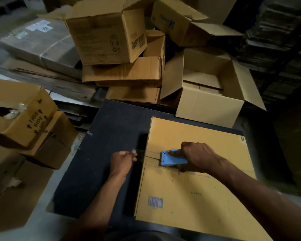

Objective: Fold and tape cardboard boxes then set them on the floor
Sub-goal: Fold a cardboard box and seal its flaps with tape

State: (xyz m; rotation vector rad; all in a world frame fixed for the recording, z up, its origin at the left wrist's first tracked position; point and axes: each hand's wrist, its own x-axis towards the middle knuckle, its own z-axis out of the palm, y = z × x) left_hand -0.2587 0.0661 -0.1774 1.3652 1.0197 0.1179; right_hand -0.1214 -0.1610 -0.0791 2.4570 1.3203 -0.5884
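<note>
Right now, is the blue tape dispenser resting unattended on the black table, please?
No, the right hand grips the blue tape dispenser on top of the cardboard box.

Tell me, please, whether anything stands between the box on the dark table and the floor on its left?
Nothing visible on the table blocks the box, but the floor left of it is crowded: an arrow-marked carton and flattened cardboard.

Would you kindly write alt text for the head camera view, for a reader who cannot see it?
A person's right hand runs a blue tape dispenser along the seam of a closed box on a dark table, while the left hand pinches the tape end past the box's edge. Open and flattened boxes are piled behind.
</note>
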